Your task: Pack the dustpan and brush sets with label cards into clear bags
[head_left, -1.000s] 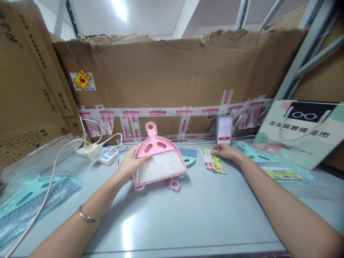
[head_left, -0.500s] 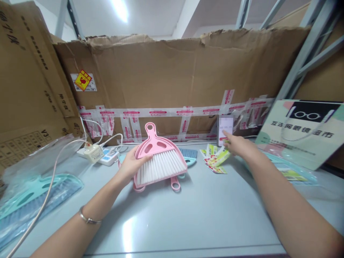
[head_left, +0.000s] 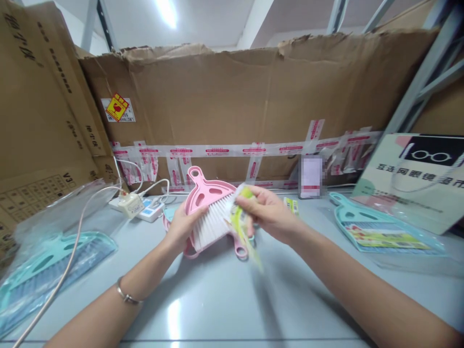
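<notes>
while the left hand (head_left: 180, 226) grips a pink brush and pan (head_left: 207, 195) by the side, the right hand (head_left: 270, 211) pinches a blurry green card (head_left: 237, 221) by the white bristles (head_left: 210, 227), over the gray table (head_left: 217, 304), a phone (head_left: 311, 175) standing behind to the right

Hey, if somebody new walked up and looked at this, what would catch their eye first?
Probably the pink dustpan set with white bristles near the middle, held by the left hand. Just right of it, a blurred green-and-yellow card is pinched in the right hand before the bristles. Next might be the bright yellow sticker on the cardboard behind, upper left.
</notes>
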`<action>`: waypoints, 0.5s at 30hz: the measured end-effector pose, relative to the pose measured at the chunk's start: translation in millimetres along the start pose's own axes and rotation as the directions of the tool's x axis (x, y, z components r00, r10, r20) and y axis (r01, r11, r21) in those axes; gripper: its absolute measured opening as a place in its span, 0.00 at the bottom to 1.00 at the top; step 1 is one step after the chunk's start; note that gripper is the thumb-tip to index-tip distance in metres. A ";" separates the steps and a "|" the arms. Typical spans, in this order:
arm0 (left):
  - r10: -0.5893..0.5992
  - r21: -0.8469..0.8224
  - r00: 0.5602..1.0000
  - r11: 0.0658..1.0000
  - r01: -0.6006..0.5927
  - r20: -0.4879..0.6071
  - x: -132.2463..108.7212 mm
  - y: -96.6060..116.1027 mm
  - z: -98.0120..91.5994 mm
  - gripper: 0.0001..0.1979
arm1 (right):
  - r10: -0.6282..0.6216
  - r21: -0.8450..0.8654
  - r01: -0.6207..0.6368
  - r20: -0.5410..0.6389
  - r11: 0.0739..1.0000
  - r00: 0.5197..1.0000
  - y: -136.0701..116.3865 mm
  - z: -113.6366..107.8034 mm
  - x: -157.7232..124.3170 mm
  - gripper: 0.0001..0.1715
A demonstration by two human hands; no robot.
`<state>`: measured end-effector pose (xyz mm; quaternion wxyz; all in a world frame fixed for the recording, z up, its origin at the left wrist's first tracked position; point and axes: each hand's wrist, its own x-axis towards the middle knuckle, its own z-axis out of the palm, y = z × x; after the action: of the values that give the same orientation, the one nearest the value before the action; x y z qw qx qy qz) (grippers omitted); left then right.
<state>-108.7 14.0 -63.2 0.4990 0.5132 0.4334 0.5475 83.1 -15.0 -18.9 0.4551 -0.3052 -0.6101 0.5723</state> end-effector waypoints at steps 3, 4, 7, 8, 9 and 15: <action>0.003 -0.070 1.000 0.998 -0.002 0.016 -0.2 -2.4 2.6 0.27 | 0.031 -0.076 -0.042 -0.144 0.996 0.989 18.8 7.1 13.6 0.18; -0.013 -0.098 1.000 0.995 0.016 0.028 -0.6 -2.4 3.6 0.27 | 0.025 -0.108 -0.047 -0.200 0.993 0.980 24.5 7.2 17.3 0.16; -0.066 -0.143 0.998 0.987 0.068 0.019 -1.9 0.0 5.9 0.28 | -0.022 -0.201 -0.035 -0.275 0.979 0.961 37.2 4.6 25.2 0.09; -0.080 -0.152 0.997 0.985 0.081 0.011 -2.2 0.8 6.4 0.28 | -0.033 -0.218 -0.030 -0.277 0.975 0.960 39.6 3.4 26.6 0.08; -0.093 -0.164 0.996 0.982 0.092 0.006 -2.3 1.5 6.7 0.27 | -0.035 -0.226 -0.030 -0.279 0.974 0.960 41.0 2.4 27.6 0.08; -0.157 -0.245 0.987 0.959 0.143 -0.037 -1.8 3.4 8.4 0.29 | -0.010 -0.220 -0.067 -0.328 0.973 0.945 42.6 -2.5 28.8 0.07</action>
<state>-100.7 11.5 -59.2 0.5856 0.3988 0.4147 0.5710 67.6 18.6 -54.6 0.5034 -0.4550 -0.5834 0.4463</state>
